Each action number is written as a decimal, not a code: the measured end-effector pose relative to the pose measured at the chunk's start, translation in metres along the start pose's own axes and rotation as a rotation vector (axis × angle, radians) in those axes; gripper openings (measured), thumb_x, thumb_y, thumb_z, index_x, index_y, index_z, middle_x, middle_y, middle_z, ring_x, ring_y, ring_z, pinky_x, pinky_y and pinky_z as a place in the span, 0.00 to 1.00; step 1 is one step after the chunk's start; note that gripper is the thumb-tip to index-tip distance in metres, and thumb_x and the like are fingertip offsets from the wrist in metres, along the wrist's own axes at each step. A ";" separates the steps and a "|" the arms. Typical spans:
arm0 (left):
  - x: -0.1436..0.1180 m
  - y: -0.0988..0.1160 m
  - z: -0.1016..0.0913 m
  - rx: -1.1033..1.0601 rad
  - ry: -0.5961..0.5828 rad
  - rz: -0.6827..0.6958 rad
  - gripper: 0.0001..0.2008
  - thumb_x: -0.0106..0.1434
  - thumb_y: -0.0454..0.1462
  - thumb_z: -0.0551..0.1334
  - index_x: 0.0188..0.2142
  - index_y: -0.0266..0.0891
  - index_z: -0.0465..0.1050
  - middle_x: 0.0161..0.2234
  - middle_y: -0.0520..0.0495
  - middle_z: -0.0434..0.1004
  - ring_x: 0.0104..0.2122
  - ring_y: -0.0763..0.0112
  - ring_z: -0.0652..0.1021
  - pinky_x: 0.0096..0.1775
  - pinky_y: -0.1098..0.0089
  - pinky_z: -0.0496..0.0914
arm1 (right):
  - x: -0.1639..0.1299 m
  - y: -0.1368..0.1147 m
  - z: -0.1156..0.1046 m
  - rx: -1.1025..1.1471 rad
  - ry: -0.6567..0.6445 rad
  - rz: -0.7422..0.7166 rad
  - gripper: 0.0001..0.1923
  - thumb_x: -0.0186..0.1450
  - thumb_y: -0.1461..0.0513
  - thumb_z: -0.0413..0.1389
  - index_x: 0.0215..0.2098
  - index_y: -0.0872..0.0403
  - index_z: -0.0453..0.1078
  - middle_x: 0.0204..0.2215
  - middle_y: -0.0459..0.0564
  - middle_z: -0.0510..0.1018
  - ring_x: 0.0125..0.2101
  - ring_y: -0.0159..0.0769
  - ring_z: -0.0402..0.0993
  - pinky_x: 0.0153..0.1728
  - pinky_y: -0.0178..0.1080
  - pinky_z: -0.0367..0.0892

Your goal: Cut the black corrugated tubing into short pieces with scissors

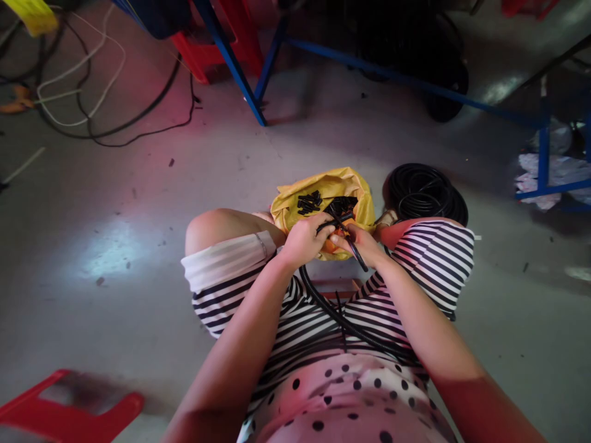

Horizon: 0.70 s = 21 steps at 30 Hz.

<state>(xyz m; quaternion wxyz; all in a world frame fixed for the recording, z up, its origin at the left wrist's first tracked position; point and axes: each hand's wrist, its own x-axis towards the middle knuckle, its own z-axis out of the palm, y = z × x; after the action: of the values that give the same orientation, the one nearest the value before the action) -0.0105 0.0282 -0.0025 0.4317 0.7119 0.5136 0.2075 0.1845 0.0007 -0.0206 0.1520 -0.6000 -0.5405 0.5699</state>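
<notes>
Person is sitting low, both forearms reaching forward and converging between the knees over a yellow bag (323,184) lying open on the concrete floor (115,246). Left hand (305,240) is curling, fingers closed around a black corrugated tube (332,317) that is running back along the lap; right hand (362,245) is pinching the tube's short end, with something orange, too hidden to identify, showing between the hands. Short black cut pieces (310,202) are lying inside the bag, and a black tubing coil (425,192) is sitting just beside it.
</notes>
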 end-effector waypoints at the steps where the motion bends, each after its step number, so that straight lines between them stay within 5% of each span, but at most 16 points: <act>1: 0.000 0.000 0.000 0.005 -0.001 0.001 0.10 0.67 0.36 0.58 0.44 0.40 0.76 0.42 0.45 0.83 0.43 0.61 0.81 0.45 0.65 0.72 | 0.000 0.000 0.000 0.001 0.000 0.003 0.25 0.60 0.41 0.61 0.38 0.53 0.68 0.30 0.44 0.72 0.32 0.35 0.67 0.34 0.35 0.62; 9: 0.001 -0.001 0.000 -0.015 0.033 -0.016 0.10 0.67 0.38 0.58 0.43 0.41 0.76 0.42 0.45 0.83 0.42 0.61 0.81 0.46 0.64 0.72 | -0.002 -0.003 0.002 -0.068 0.047 0.037 0.27 0.60 0.38 0.58 0.28 0.52 0.64 0.21 0.42 0.67 0.24 0.32 0.62 0.25 0.35 0.54; 21: 0.001 -0.010 0.002 -0.170 0.110 -0.084 0.10 0.66 0.41 0.59 0.43 0.41 0.76 0.41 0.47 0.83 0.42 0.63 0.80 0.46 0.65 0.72 | 0.003 -0.006 -0.003 -0.158 0.085 0.059 0.29 0.57 0.37 0.61 0.24 0.53 0.66 0.20 0.42 0.66 0.24 0.32 0.62 0.27 0.36 0.55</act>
<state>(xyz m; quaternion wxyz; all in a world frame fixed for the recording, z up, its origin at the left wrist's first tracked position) -0.0143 0.0293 -0.0120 0.4699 0.6381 0.5465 0.2707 0.1837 0.0069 -0.0159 0.1102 -0.6494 -0.5589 0.5038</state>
